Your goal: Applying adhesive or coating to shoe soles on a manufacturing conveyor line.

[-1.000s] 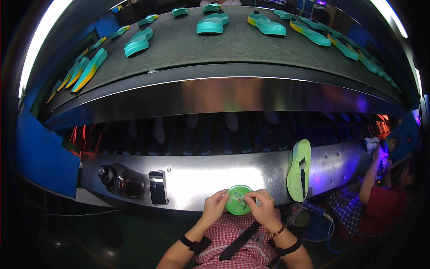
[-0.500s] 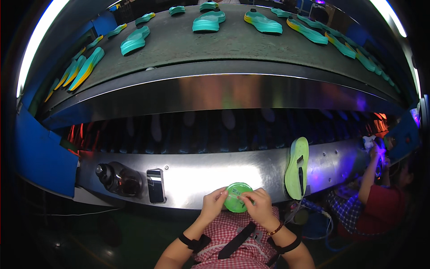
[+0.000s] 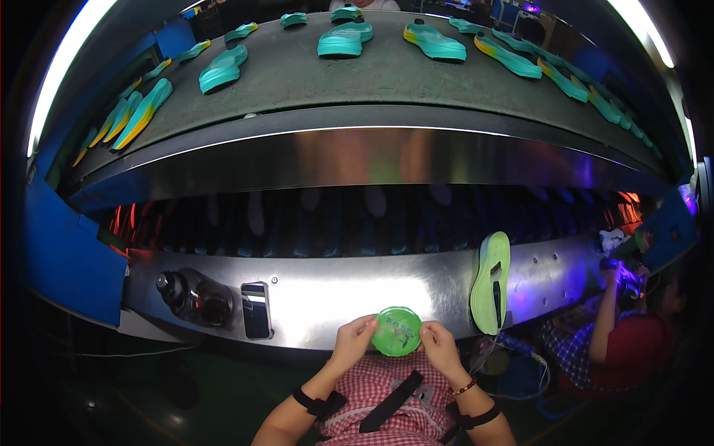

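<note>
Left hand (image 3: 355, 340) and right hand (image 3: 439, 348) both pinch a round green disc (image 3: 396, 331), fingers curled on its opposite edges. Phone (image 3: 256, 309) sits left of the fingers, green shoe sole (image 3: 491, 284) stands to their right.

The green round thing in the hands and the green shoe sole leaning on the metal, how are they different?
The green round thing is a small disc; the green shoe sole is long, foot-shaped and bigger. The disc is held between the left hand and right hand; nobody touches the sole. The disc faces the camera in the air, while the sole stands on end against the shiny metal ledge. Both are bright green.
</note>
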Motion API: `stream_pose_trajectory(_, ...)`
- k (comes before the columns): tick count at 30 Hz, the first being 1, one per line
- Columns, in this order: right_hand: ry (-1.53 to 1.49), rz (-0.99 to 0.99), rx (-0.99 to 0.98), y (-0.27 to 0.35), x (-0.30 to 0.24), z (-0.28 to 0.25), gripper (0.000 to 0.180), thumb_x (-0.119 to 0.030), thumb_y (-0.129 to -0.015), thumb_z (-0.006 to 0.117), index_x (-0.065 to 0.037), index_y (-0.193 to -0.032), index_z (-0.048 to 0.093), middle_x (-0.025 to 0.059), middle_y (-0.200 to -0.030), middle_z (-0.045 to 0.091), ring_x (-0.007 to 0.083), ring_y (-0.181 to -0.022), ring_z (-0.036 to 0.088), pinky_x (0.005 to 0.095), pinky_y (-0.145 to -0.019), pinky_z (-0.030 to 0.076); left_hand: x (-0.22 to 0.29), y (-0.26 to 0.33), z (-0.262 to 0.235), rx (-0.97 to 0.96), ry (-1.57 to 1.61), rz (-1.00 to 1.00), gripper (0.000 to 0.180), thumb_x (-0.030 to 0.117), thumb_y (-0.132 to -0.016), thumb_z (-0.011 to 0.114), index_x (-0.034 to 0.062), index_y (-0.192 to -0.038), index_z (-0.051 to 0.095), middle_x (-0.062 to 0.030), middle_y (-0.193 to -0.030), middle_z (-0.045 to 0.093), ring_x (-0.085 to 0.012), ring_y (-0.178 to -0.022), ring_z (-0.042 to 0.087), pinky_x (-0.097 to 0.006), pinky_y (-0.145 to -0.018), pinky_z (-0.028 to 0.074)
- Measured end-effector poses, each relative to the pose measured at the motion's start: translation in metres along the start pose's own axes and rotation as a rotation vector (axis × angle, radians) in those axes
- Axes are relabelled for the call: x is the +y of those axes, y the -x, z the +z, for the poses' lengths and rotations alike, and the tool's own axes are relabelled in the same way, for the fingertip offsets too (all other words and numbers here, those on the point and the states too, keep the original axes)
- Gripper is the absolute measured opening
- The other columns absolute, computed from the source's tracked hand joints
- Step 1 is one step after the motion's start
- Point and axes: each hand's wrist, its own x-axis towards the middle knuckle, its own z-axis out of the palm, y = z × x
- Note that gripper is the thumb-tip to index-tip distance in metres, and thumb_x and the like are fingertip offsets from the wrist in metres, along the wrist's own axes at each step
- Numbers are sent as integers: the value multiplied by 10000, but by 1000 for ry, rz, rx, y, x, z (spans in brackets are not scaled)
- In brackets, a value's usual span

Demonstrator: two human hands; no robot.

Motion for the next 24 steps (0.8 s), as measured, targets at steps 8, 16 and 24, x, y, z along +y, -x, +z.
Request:
stream_pose_trajectory(8, -238, -129, -157, 62, -96, -22, 208, -39, -859, 468, 73, -1031, 505, 62, -670, 588, 74, -561, 533, 191, -520, 436, 92, 70, -24, -83, -93, 79, 343, 175, -840, 553, -25, -1119, 526, -25, -697, 592, -36, -620, 492, -167, -557, 407)
stream_pose_trajectory(16, -151, -552, -300, 105, -163, -36, 306, -41, -782, 573, 153, -1016, 528, 98, -595, 581, 111, -482, 540, 203, -443, 409, 151, 122, -40, -312, 143, 333, 339, 170, -804, 599, -131, -957, 572, -123, -658, 604, -154, -515, 549, -258, -477, 420)
stream_pose_trajectory(24, -180, -608, -373, 109, -164, -37, 298, -62, -779, 592, 147, -986, 545, 127, -615, 590, 167, -490, 565, 231, -454, 430, 151, 120, -40, -395, 261, 532, 322, 134, -779, 615, -156, -912, 573, -139, -604, 568, -205, -478, 543, -294, -448, 405)
